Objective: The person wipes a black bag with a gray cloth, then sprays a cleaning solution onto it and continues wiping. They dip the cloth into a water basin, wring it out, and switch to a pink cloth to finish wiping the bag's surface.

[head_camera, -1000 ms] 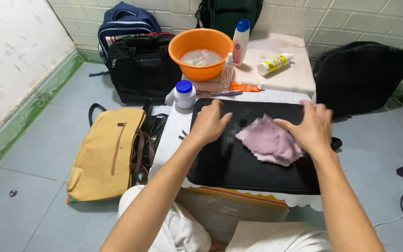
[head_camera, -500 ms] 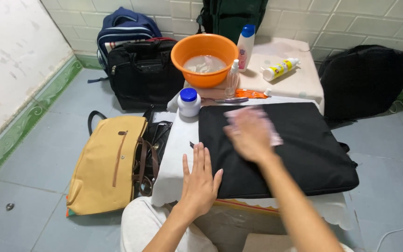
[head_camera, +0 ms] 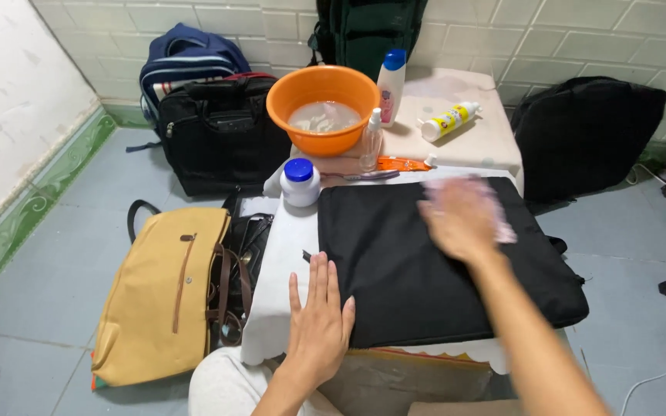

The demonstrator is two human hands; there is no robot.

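A flat black bag (head_camera: 425, 262) lies across a small table covered with a white cloth (head_camera: 279, 270). My left hand (head_camera: 319, 320) rests flat, fingers apart, on the bag's near left corner and the cloth. My right hand (head_camera: 460, 219), blurred by motion, presses a pink cloth (head_camera: 495, 212) on the far right part of the bag.
Behind the bag stand an orange basin (head_camera: 324, 108) with water, a white jar with a blue lid (head_camera: 300, 182), a clear spray bottle (head_camera: 370, 140), a white bottle (head_camera: 391, 81) and a yellow tube (head_camera: 447, 121). A tan handbag (head_camera: 162, 293) and dark bags (head_camera: 221, 135) sit on the floor at left.
My left hand slid from the bag's far left edge down to its near left corner. My right hand moved the pink cloth across the bag, left and then back to the far right.
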